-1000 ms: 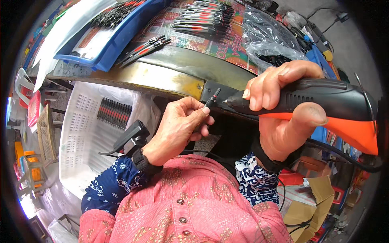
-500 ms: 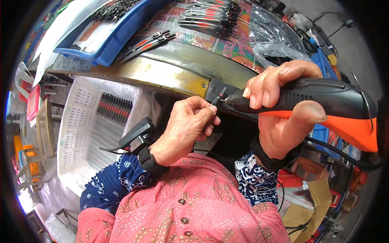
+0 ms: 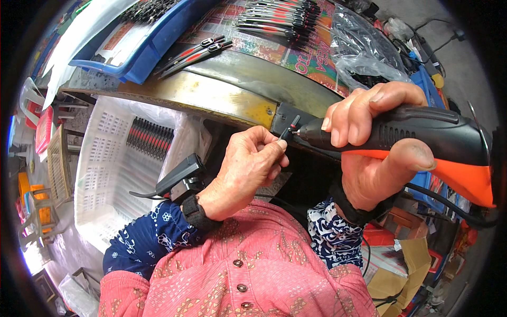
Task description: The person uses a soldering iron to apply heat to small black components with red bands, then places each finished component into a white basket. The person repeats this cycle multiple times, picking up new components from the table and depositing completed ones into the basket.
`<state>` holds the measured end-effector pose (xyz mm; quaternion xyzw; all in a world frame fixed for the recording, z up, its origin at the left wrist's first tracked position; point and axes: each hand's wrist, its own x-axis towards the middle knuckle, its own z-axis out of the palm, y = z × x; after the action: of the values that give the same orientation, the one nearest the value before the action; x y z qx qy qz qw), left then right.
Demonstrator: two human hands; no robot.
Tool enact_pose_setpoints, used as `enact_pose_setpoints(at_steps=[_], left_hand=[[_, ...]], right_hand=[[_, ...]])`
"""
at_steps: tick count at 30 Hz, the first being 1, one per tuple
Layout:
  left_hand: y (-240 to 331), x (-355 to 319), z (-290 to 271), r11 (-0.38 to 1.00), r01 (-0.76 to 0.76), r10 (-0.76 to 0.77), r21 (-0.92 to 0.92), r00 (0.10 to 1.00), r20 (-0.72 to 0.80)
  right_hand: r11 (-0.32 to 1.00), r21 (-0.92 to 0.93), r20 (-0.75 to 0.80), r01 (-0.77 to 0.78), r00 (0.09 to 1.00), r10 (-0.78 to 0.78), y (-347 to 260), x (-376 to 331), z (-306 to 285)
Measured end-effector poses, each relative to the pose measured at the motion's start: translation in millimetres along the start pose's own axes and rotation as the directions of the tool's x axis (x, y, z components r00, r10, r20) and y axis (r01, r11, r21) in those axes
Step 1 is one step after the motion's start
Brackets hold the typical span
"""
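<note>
In my right hand (image 3: 355,122) lies a black and orange electric screwdriver (image 3: 406,128), with my fingers curled over its top and the thumb below. Its tip points left and meets a slim dark piece (image 3: 292,126) with a small red spot. My left hand (image 3: 244,165) pinches the lower end of that piece between thumb and fingertips, just in front of the table edge. The screwdriver tip appears to touch the piece near the red spot. My left fingers hide the rest of it.
A metal-edged table (image 3: 211,95) curves ahead. On it are a blue tray (image 3: 145,53), two slim black-and-red tools (image 3: 195,55), a pile of similar tools (image 3: 280,21) and a clear plastic bag (image 3: 364,42). A white crate (image 3: 100,174) at left holds several more. A cable (image 3: 443,203) trails at right.
Both hands, the piece and the screwdriver have shifted slightly to the right in the view. The grips are the same, and the tip stays at the piece.
</note>
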<state>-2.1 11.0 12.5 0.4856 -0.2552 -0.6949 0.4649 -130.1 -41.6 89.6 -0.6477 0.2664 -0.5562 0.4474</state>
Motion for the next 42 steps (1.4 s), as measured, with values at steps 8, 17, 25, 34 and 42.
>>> enact_pose_setpoints(at_steps=[8, 17, 25, 34, 42], left_hand=[[-3.0, -0.6, 5.1, 0.998, 0.007, -0.008, -0.054, 1.000, -0.016], [-3.2, 1.2, 6.0, 0.998, 0.021, -0.022, -0.054, 1.000, -0.019], [0.0, -0.4, 7.1, 0.997, 0.038, -0.040, -0.065, 0.999, -0.027], [1.0, -1.7, 8.5, 0.995, 0.040, -0.043, -0.092, 0.999, -0.025], [0.8, -0.8, 3.8, 0.997, 0.031, -0.033, -0.070, 0.999, -0.025]], right_hand=[[0.993, -0.114, 0.012, 0.020, 1.000, -0.019, 0.4, 6.9, 1.5], [0.991, -0.131, -0.028, 0.031, 0.999, -0.035, 4.1, 5.4, 2.7], [0.974, -0.214, -0.023, 0.072, 0.997, -0.079, 5.1, 7.1, -1.2], [0.997, -0.071, -0.115, 0.040, 0.992, -0.048, 5.7, 4.1, 6.1], [1.000, -0.027, -0.072, 0.006, 0.997, -0.008, 0.5, 1.2, 11.7]])
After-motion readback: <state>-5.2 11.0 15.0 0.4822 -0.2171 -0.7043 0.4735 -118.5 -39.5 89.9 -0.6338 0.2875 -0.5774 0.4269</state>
